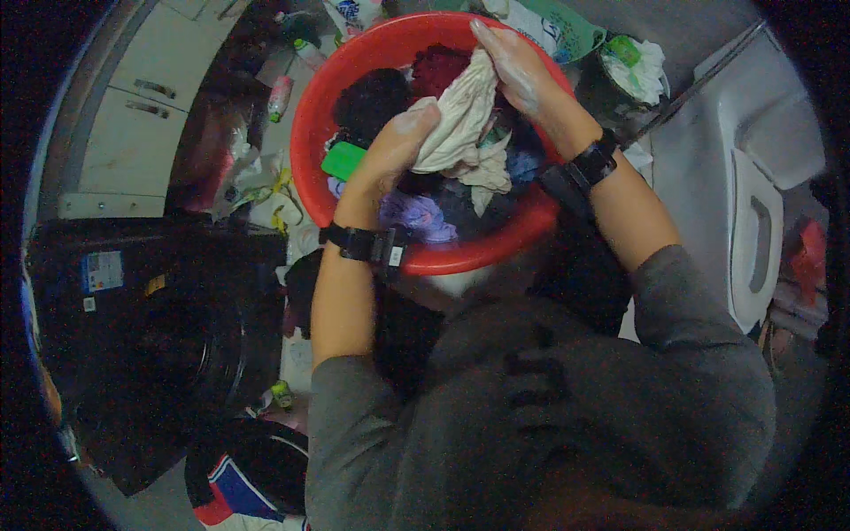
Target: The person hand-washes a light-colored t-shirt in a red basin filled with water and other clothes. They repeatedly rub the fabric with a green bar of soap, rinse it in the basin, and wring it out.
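My left hand (410, 127) holds a cream-white wet cloth (459, 116) by its left side, thumb on top. My right hand (516, 72) has the cloth's upper end against its palm, its fingers stretched forward. Whitish suds coat both hands. The cloth hangs in folds over a large red plastic basin (307, 133). In the basin lie black clothing (373, 99), a dark red garment (435, 70), a purple cloth (418, 214) and dark blue fabric (524, 164). A bright green plastic object (343, 160), partly behind my left wrist, lies at the basin's left side.
A black front-loading washing machine (159, 332) stands at left below pale cabinets (133, 133). Bottles, one of them pink (280, 96), lie left of the basin. A dark bin (604, 86) with white tissue stands at upper right, near a grey-white plastic fixture (697, 159). Patterned clothing (246, 491) is at lower left.
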Tool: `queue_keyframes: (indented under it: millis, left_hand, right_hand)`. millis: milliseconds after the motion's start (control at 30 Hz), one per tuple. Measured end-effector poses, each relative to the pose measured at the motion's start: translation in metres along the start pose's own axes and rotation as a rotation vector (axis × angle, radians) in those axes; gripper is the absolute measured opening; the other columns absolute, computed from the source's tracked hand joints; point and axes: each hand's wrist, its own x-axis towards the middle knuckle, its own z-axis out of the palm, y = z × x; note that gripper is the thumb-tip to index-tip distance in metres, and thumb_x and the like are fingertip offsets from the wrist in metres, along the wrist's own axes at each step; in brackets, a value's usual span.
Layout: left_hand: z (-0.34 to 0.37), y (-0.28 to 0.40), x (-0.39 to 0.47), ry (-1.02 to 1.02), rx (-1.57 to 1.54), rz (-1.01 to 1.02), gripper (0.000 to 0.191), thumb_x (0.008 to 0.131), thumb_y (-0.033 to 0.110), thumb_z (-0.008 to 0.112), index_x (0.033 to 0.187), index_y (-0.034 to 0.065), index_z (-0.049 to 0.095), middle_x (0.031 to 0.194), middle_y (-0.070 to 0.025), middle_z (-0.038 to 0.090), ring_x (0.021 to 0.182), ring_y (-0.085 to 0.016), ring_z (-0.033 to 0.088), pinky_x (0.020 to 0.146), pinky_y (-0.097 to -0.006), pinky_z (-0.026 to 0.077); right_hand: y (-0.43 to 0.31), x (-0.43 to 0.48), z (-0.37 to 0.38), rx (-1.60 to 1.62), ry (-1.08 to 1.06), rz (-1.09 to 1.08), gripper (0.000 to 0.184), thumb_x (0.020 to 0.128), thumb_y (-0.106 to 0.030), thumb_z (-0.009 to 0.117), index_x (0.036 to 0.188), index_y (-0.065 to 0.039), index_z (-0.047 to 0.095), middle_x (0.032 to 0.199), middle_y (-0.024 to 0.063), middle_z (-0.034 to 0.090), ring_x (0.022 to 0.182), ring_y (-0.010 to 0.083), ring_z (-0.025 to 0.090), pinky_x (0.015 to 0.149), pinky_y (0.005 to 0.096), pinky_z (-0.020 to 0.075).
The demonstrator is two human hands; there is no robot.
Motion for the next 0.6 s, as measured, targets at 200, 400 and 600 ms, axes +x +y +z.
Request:
queue_keyframes:
  millis: [200,400,600]
  left_hand:
    - [-0.019,0.025,-0.008,0.212,-0.237,0.094,0.03,0.09,0.022,0.058,0.109,-0.0016,0.059,0.107,-0.0096,0.063,0.098,-0.019,0.059,0.087,-0.032,0.046]
    - [-0.025,0.039,-0.017,0.191,-0.479,0.183,0.035,0.091,0.02,0.056,0.119,-0.0006,0.052,0.111,-0.0106,0.06,0.102,-0.023,0.059,0.091,-0.0363,0.046]
    - [-0.005,0.043,-0.019,0.124,-0.594,0.403,0.044,0.092,0.019,0.054,0.13,0.002,0.04,0.123,-0.0114,0.053,0.11,-0.024,0.055,0.093,-0.0398,0.045]
  right_hand:
    - [-0.012,-0.001,-0.008,-0.614,0.034,-0.079,0.032,0.081,-0.038,0.07,0.077,-0.008,0.06,0.067,-0.0027,0.056,0.059,0.0062,0.049,0.051,0.0239,0.0396]
    - [-0.002,-0.011,-0.006,-0.587,-0.262,0.027,0.036,0.078,-0.027,0.074,0.102,-0.007,0.055,0.084,0.0,0.053,0.073,0.0078,0.05,0.057,0.0211,0.0416]
    - [0.034,-0.018,0.013,-1.372,-0.618,-0.112,0.049,0.078,-0.023,0.065,0.119,-0.002,0.05,0.105,0.0124,0.058,0.098,0.0266,0.054,0.091,0.041,0.0405]
